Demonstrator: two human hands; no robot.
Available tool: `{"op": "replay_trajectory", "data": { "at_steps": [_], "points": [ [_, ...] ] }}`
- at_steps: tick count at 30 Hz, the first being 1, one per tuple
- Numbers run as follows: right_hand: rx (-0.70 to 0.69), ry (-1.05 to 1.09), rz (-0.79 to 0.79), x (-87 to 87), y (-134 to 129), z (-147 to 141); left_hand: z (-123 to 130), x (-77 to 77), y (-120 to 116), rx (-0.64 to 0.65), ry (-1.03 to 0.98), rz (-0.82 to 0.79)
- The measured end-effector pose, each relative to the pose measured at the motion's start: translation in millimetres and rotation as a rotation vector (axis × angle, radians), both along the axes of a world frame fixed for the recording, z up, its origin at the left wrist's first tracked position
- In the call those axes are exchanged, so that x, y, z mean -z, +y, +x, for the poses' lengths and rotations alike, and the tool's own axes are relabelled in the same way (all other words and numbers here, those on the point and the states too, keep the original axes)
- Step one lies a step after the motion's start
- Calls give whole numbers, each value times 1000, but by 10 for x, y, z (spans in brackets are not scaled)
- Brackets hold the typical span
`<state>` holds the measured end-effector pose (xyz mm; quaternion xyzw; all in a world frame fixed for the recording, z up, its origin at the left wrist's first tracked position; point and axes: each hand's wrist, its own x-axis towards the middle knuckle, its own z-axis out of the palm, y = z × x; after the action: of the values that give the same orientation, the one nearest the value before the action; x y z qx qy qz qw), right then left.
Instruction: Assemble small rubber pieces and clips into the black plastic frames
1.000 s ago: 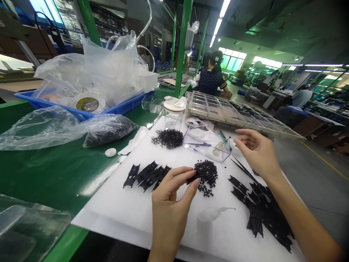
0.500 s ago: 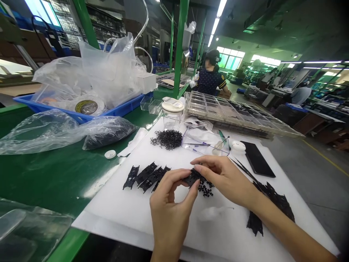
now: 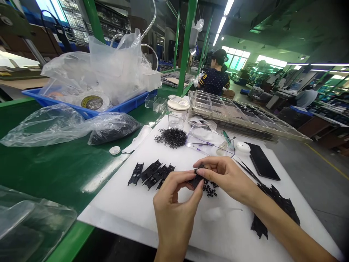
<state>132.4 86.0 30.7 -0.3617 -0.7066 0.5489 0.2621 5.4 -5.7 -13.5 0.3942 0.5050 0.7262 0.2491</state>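
Over the middle of the white board [image 3: 122,213], one black piece [image 3: 194,181], pinched between thumb and forefinger of the left hand [image 3: 174,202]. At its upper edge, the right hand [image 3: 231,179], fingertips nearly together; gripping or just touching, cannot tell. Toward the board's left edge, four plates [image 3: 151,170]; by the right edge, a heap [image 3: 285,204], too overlapped to count. Two piles: pins [image 3: 173,137] toward the far left corner, bits [image 3: 210,189] just behind the piece. Left wrist up from the near edge; right forearm slanting in from the near right corner. On one tape roll [image 3: 92,103], lettering too small to read.
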Motion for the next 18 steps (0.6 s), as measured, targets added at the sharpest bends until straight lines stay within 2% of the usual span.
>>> {"op": "replay_trajectory", "data": {
  "at_steps": [6,10,12,16,18],
  "points": [
    [3,-2,-44,4,5,6,17,-8,10,-4,-12,-18],
    [17,38,-74,-57,27,50,30,-50,4,-7,-149,-46],
    [5,61,-48,-102,39,57,15,-81,2,111,-288,-81],
    [-164,50,-80,-193,67,17,-50,-128,4,494,-612,-123],
    [-207,11,-34,-233,108,-32,-83,-136,3,551,-705,-130]
  ]
}}
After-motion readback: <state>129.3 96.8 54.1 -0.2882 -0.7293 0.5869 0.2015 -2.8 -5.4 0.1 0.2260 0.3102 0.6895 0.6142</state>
